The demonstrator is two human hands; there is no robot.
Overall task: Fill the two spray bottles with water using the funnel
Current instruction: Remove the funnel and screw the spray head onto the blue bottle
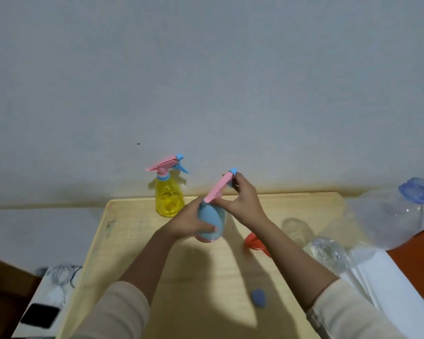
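Left hand [189, 222] wraps blue spray bottle [212, 222] body; right hand [242, 199] pinches its pink trigger head [217, 188]; yellow spray bottle [169, 199] far left.

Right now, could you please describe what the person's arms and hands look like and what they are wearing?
Both hands, the left hand and the right hand, are bare, with no gloves, and no rings or watch can be made out. Each forearm is uncovered, with loose cream-coloured sleeves pushed up towards the elbows.

Bench [137, 253] lies open at front left; yellow bottle [169, 201] blocks the rear, clear bottles [328, 253] crowd the right.
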